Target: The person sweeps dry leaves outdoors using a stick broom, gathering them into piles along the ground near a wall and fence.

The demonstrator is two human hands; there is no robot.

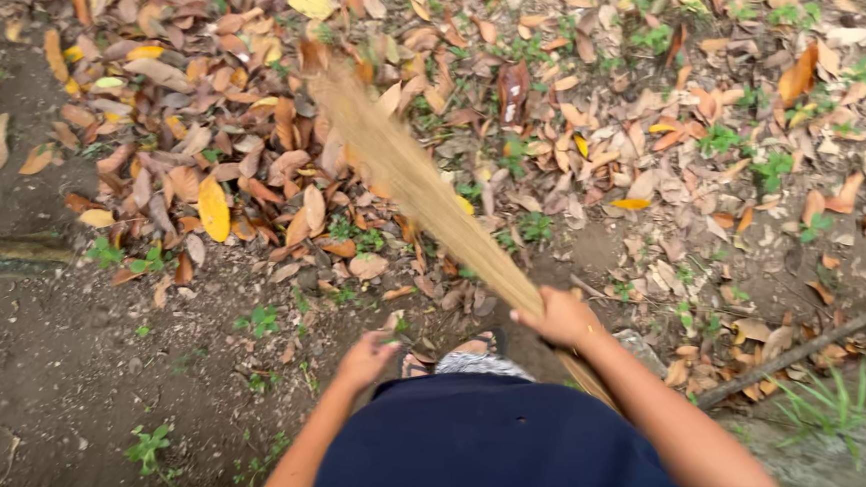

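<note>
Broom (426, 193): tan straw bundle, blurred, fanned tip.

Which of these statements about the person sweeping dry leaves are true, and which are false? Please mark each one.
1. The right hand grips the straw-coloured stick broom. True.
2. The left hand also grips the broom. False: it is off the broom and holds nothing.
3. The broom's blurred tip lies over the brown and yellow dry leaves. True.
4. The ground is paved with tiles. False: it is bare soil with small green weeds.
</note>
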